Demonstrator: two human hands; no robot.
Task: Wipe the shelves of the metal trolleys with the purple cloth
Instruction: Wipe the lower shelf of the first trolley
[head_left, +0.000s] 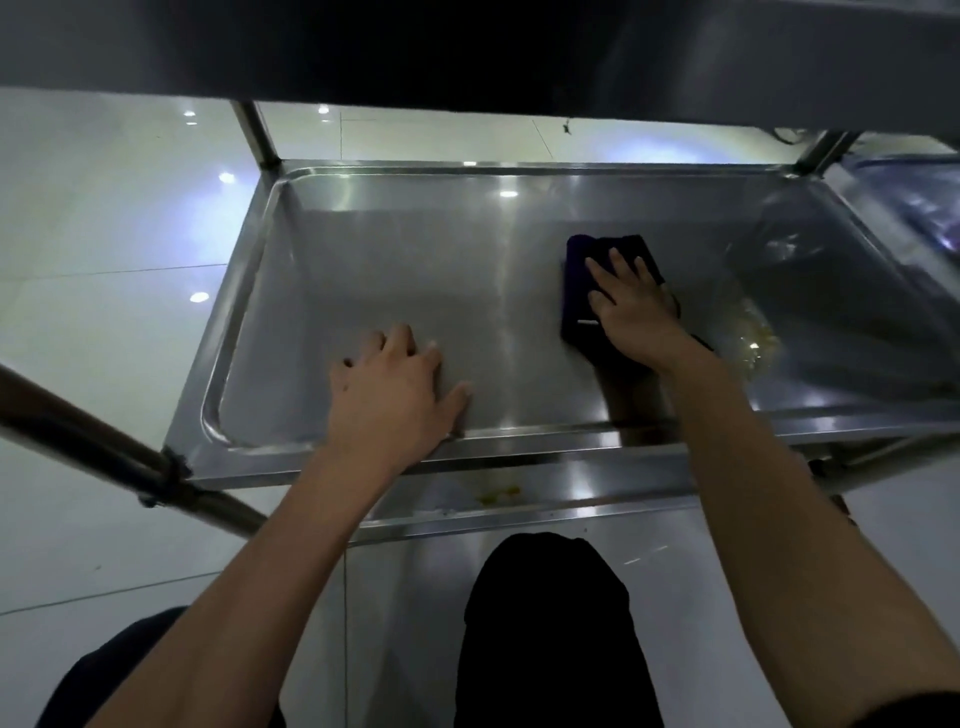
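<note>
Pressing down with straight, spread fingers, our right hand lies flat on the dark purple folded cloth, which rests on the right half of the shallow stainless-steel trolley shelf. This cloth is a soft rectangle, and its long axis runs from the near edge of the shelf toward the far edge, tilted a little to the left at the far end. It looks almost black in the dim light; a small pale mark shows on its near left part, perhaps a label, but we cannot tell.

Our left hand rests on the bare metal near the front rim, with the fingers relaxed and slightly spread, holding nothing.

We see that the shelf is a smooth brushed tray with a raised rim and rounded corners, and it reflects the ceiling lights. At its right side a yellowish smear lies just beside the cloth. Round metal posts rise from the far corners. A lower metal shelf below carries a small yellow stain. Glossy white floor tiles surround the trolley.
</note>
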